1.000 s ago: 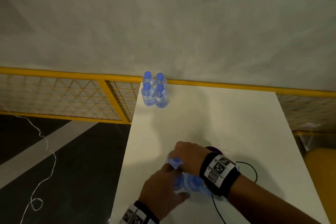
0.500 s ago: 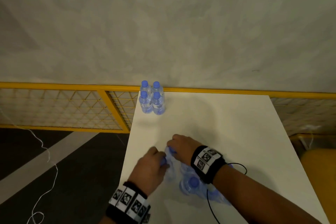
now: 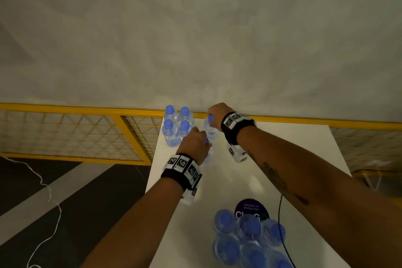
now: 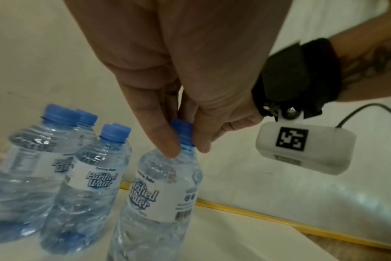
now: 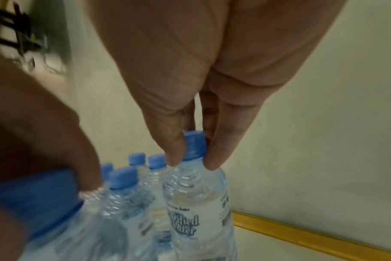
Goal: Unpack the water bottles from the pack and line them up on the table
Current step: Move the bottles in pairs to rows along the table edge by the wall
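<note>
Several clear water bottles with blue caps (image 3: pixel 176 126) stand in a tight group at the far left corner of the white table (image 3: pixel 282 159). My left hand (image 4: pixel 184 146) pinches the cap of one upright bottle (image 4: pixel 159 185) just right of that group. My right hand (image 5: pixel 193 159) pinches the cap of another upright bottle (image 5: pixel 199 211), farther back by the table's far edge. In the head view the left hand (image 3: pixel 194 139) is nearer to me than the right hand (image 3: pixel 217 115). The opened pack (image 3: pixel 245 239) with several bottles sits at the near edge.
A yellow mesh railing (image 3: pixel 87 132) runs along the table's far and left sides, with a grey wall behind it. A black cable (image 3: pixel 282 235) trails beside the pack. Bare tabletop lies between the pack and the standing bottles.
Both hands have left the pack at the near edge, each carrying a bottle by its cap to the far left corner beside the standing group.
</note>
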Tool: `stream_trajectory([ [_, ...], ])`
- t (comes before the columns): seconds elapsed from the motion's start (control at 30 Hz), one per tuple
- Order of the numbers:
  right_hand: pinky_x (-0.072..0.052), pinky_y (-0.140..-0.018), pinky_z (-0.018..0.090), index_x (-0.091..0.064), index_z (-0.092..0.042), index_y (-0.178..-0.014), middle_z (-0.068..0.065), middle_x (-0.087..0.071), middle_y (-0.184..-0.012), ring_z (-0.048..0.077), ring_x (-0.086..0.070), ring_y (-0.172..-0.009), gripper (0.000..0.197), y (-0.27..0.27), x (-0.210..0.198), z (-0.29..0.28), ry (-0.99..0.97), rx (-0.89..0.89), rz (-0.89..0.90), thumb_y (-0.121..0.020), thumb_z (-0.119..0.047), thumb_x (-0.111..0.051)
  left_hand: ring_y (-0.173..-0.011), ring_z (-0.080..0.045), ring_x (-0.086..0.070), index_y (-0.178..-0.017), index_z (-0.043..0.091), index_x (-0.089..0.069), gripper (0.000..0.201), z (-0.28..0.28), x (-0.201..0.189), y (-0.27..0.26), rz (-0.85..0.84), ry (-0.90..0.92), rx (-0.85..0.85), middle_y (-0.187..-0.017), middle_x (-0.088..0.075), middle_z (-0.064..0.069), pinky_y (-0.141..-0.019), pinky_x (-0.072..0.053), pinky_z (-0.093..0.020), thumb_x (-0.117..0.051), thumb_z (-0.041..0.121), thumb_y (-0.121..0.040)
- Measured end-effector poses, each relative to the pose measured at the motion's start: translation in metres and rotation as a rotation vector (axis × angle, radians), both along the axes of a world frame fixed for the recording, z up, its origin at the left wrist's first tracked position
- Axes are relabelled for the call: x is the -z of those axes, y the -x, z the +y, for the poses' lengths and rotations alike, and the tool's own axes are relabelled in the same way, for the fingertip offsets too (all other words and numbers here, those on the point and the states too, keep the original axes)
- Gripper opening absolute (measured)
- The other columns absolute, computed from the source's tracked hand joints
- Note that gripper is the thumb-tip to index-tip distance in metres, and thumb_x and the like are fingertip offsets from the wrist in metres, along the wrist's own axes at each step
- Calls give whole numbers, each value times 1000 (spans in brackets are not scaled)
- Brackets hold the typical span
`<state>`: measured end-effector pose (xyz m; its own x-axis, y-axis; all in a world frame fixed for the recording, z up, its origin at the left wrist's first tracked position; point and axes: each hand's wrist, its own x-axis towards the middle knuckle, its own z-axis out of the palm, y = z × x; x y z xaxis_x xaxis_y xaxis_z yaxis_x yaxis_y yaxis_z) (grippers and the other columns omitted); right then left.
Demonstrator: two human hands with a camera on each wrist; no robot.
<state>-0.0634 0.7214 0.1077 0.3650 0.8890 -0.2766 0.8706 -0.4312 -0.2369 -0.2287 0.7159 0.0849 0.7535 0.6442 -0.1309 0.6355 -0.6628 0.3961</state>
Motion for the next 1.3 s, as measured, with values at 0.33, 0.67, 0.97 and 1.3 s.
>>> stream_trajectory([
  [0.33, -56, -84, 34, -71, -9, -106, 14, -70, -108, 34, -67, -98, 25, -31, 59, 54, 44, -8, -38, -87, -24, -67, -124, -32, -55, -135, 6, -54, 37, 43, 14, -46, 223, -113, 28, -136, -51, -15, -98, -47, -38, -46, 30, -108],
  [0.67, -53, -89, 33, -70, -9, -110, 14, -70, -112, 32, -64, -104, 33, -32, 67, 77, 16, -96, -35, -84, -29, -70, -122, -33, -56, -145, -1, -42, 50, 32, 29, -57, 100, -52, -90, -139, -50, -23, -99, -46, -36, -50, 28, -106],
  [0.97, -49, -81, 31, -68, -9, -109, 13, -69, -111, 33, -65, -100, 44, -29, 64, 70, 6, -19, 61, -83, -45, -69, -108, -33, -63, -122, 6, -61, 32, 36, 29, -52, 44, 39, -148, -125, -61, -16, -84, -51, -38, -59, 29, -100],
  [1.3, -48, -77, 30, -68, -11, -105, 6, -70, -100, 24, -67, -91, 31, 22, -32, -90, -190, 51, 246, -85, -35, -70, -94, -14, -65, -127, 28, -63, 52, -27, 12, 37, -239, 21, -62, -112, -64, 6, -83, -56, -33, -59, 64, -89],
])
